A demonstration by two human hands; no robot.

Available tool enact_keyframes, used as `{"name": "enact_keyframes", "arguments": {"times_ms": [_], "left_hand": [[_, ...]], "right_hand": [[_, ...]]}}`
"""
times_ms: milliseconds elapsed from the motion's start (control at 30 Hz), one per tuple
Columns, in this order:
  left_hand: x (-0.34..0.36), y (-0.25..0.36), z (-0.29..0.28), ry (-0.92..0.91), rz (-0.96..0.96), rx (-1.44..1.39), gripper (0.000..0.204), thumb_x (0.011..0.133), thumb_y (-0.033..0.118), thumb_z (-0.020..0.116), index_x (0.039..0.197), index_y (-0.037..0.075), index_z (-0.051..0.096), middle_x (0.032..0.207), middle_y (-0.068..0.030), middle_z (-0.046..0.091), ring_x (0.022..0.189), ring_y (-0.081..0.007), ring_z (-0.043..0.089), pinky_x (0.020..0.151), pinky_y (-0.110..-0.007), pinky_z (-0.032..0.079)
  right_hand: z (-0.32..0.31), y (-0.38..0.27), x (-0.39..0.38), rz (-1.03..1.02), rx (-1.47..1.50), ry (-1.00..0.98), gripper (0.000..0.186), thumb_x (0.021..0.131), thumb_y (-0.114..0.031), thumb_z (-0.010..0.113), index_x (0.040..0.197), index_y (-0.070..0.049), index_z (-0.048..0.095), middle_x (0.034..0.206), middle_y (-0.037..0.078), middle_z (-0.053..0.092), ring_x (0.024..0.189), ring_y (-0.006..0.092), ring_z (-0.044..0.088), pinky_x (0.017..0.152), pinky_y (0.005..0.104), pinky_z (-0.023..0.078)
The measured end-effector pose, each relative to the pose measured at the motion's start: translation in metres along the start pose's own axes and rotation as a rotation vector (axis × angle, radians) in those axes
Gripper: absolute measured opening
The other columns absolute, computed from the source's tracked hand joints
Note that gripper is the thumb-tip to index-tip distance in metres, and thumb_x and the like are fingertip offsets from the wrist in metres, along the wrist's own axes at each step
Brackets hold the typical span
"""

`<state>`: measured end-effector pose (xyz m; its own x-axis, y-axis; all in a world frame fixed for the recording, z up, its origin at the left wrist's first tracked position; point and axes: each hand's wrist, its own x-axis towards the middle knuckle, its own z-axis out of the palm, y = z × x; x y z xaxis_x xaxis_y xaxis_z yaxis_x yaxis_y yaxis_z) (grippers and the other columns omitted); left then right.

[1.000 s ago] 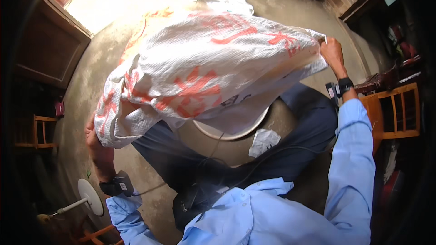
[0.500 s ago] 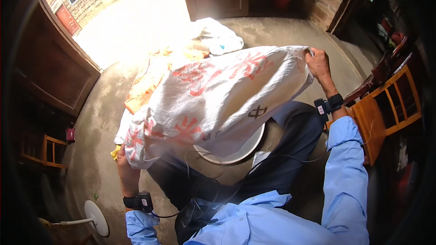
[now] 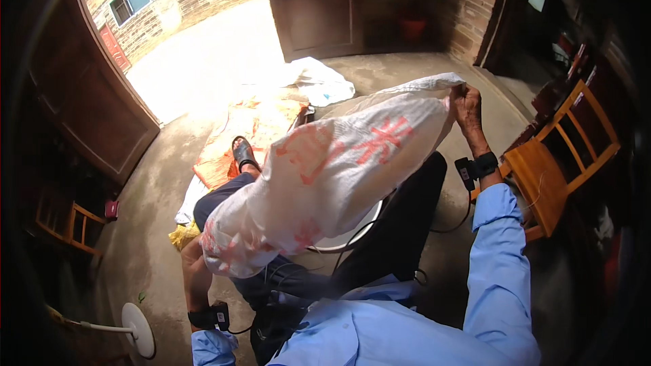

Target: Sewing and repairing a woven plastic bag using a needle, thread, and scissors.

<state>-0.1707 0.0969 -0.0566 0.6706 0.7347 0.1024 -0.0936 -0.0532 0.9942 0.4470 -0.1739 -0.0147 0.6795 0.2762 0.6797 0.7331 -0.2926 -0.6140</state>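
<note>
A large white woven sack (image 3: 346,163) with red printing is stretched slantwise across my lap, from lower left to upper right. My right hand (image 3: 466,108) is closed on its upper right edge and holds it raised. At the lower left end my left hand (image 3: 194,254) grips the sack; its fingers are mostly hidden behind the cloth. Beneath the sack, between my legs, shows part of the rim of a white round basin (image 3: 369,225); its inside is mostly covered. Dark straps with small boxes circle both wrists, and a cable hangs over my lap.
Orange sheeting (image 3: 227,146) and a white bag (image 3: 322,81) lie on the floor ahead, beside my sandalled foot (image 3: 244,154). A yellow bundle (image 3: 183,236) is near my left hand. A wooden chair (image 3: 542,183) stands at right, a white round base (image 3: 139,330) at lower left.
My right hand has shifted slightly left and down, my left hand downward. The sack has folded over and sags narrower, uncovering my left foot and the orange sheeting. The view has tilted up a little.
</note>
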Motion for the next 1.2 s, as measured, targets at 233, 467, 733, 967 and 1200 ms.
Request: {"name": "enact_keyframes", "arguments": {"times_ms": [233, 467, 733, 967, 1200], "left_hand": [[-0.016, 0.008, 0.035, -0.103, 0.033, 0.083, 0.005, 0.087, -0.003, 0.072, 0.091, -0.001, 0.071, 0.091, 0.0018, 0.060, 0.087, -0.0093, 0.057, 0.082, -0.026, 0.047], [-0.024, 0.004, 0.041, -0.187, -0.019, 0.040, 0.009, 0.081, -0.008, 0.070, 0.087, -0.001, 0.069, 0.087, 0.0017, 0.057, 0.082, -0.0081, 0.054, 0.077, -0.024, 0.043], [-0.020, 0.029, 0.066, -0.365, 0.057, 0.374, 0.026, 0.074, -0.011, 0.064, 0.098, -0.002, 0.070, 0.085, -0.0113, 0.060, 0.074, -0.0245, 0.060, 0.070, -0.032, 0.046], [0.009, 0.051, 0.078, -0.603, -0.029, 0.689, 0.039, 0.076, -0.013, 0.065, 0.112, 0.000, 0.068, 0.091, -0.0108, 0.061, 0.077, -0.0266, 0.062, 0.072, -0.033, 0.048], [0.031, 0.019, 0.064, -0.606, -0.144, 0.617, 0.052, 0.081, -0.013, 0.064, 0.131, 0.002, 0.062, 0.111, -0.0151, 0.067, 0.092, -0.0294, 0.068, 0.084, -0.035, 0.055]], "right_hand": [[-0.049, -0.001, -0.003, 0.076, 0.037, 0.075, 0.073, 0.103, -0.058, 0.055, 0.080, 0.011, 0.058, 0.061, 0.011, 0.055, 0.065, 0.0150, 0.052, 0.059, 0.0427, 0.045], [-0.053, 0.032, 0.000, -0.219, -0.077, 0.067, 0.052, 0.109, -0.038, 0.048, 0.086, 0.007, 0.060, 0.068, 0.016, 0.065, 0.062, 0.0220, 0.057, 0.059, 0.0434, 0.043], [-0.035, 0.043, -0.010, -0.150, -0.042, 0.010, 0.037, 0.107, -0.031, 0.049, 0.101, 0.005, 0.057, 0.092, 0.015, 0.062, 0.083, 0.0247, 0.055, 0.078, 0.0443, 0.039], [-0.039, 0.014, 0.001, -0.249, -0.396, -0.086, 0.033, 0.106, -0.028, 0.049, 0.120, 0.002, 0.055, 0.120, 0.015, 0.058, 0.111, 0.0254, 0.054, 0.101, 0.0451, 0.038], [-0.022, -0.018, 0.029, 0.168, -0.016, -0.409, 0.033, 0.105, -0.025, 0.050, 0.122, 0.001, 0.061, 0.121, 0.011, 0.064, 0.107, 0.0226, 0.063, 0.097, 0.0387, 0.049]]}}
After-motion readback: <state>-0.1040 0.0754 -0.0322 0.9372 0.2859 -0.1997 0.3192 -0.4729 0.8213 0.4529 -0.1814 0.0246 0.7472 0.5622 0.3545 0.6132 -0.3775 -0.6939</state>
